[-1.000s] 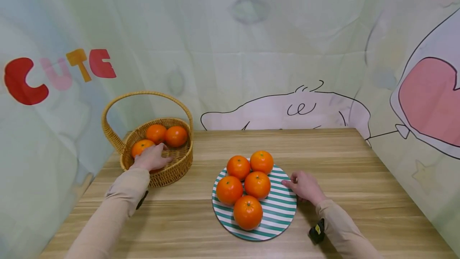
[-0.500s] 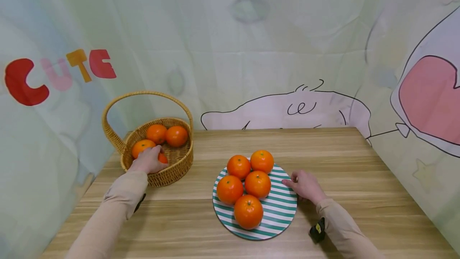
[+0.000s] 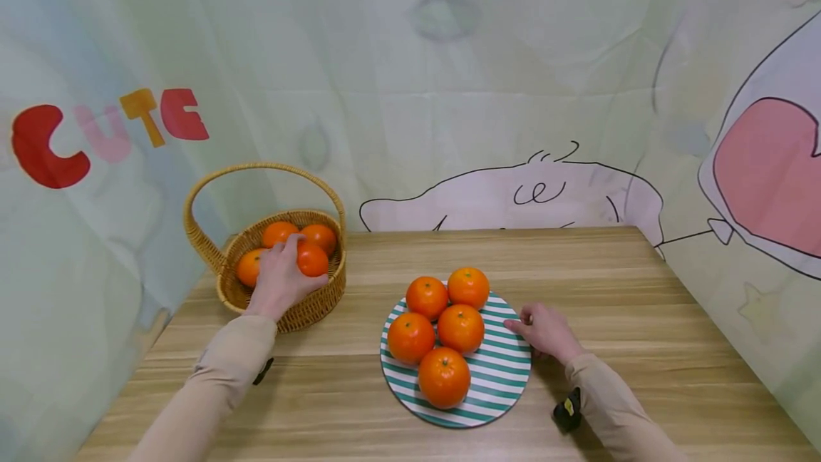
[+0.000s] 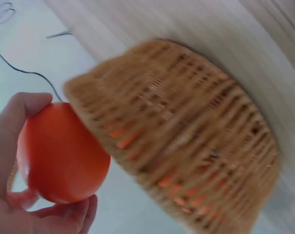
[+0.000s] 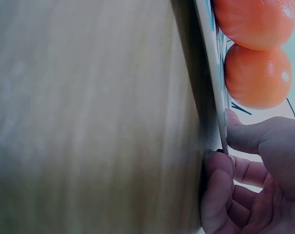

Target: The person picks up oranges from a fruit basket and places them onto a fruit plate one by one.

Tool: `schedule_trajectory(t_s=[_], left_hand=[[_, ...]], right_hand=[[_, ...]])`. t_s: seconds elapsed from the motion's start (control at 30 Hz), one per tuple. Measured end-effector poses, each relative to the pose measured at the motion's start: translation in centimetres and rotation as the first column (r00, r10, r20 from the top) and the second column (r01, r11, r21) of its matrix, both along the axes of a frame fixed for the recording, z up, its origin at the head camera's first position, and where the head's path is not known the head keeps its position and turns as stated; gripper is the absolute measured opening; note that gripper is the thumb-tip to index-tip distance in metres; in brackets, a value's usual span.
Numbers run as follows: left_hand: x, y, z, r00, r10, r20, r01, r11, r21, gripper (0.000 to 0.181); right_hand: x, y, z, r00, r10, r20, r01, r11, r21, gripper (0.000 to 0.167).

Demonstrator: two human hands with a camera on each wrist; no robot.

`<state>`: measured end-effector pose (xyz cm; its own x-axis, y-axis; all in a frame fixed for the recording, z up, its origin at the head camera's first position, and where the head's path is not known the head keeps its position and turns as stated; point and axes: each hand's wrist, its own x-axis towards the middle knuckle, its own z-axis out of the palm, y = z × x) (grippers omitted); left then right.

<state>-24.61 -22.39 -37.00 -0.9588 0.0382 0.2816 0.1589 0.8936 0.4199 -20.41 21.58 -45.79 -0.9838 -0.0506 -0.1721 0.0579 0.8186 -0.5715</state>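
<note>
My left hand (image 3: 282, 278) grips an orange (image 3: 312, 259) just above the front right rim of a wicker basket (image 3: 316, 311). In the left wrist view, thumb and fingers wrap this orange (image 4: 64, 153), close beside the basket wall (image 4: 186, 122). Three more oranges lie inside, one of them the left orange (image 3: 249, 267), partly behind my hand. On the right, my right hand (image 3: 547, 332) pinches the rim of a green-and-white striped plate (image 3: 503, 371). The right wrist view has its thumb on top of the plate edge (image 5: 215, 83) and curled fingers beneath. Several oranges (image 3: 444, 378) sit on the plate's left and back.
A tall arched handle (image 3: 263, 165) rises over the basket. The wooden table (image 3: 346, 405) stretches between basket and plate and along the front. Printed cloth (image 3: 385, 91) hangs behind the table and at both sides.
My left hand has closed round an orange at the basket's front and lifted it up and to the right. The right hand and the plate have stayed in place.
</note>
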Motion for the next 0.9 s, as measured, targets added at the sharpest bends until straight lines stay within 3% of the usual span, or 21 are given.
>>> schedule_trajectory(t_s=[0.27,0.43,0.6,0.73,0.9], left_hand=[[1.5,3.3,1.6,0.994,-0.072,-0.085,0.077,0.995,0.057,0.073],[2.5,5.9,2.4,0.984,-0.115,-0.138,0.123,0.991,0.051,0.075],[3.8,8.8,2.8,0.978,-0.148,-0.148,0.162,0.983,0.087,0.079],[4.6,11.7,2.6,0.968,-0.217,-0.128,0.235,0.961,0.144,0.075],[5.8,15.4,1.8,0.95,-0.311,-0.033,0.311,0.925,0.217,0.071]], right_hand=[[0.1,0.0,-0.1,1.0,0.0,-0.009,-0.001,1.0,-0.005,0.031],[0.1,0.0,0.0,1.0,-0.001,-0.006,0.001,1.0,-0.011,0.031],[0.0,0.1,-0.1,1.0,0.007,-0.021,-0.007,1.0,-0.001,0.032],[-0.1,0.1,-0.2,0.999,0.011,-0.036,-0.011,1.0,0.014,0.032],[-0.2,0.0,-0.2,0.999,0.015,-0.04,-0.015,1.0,0.009,0.032]])
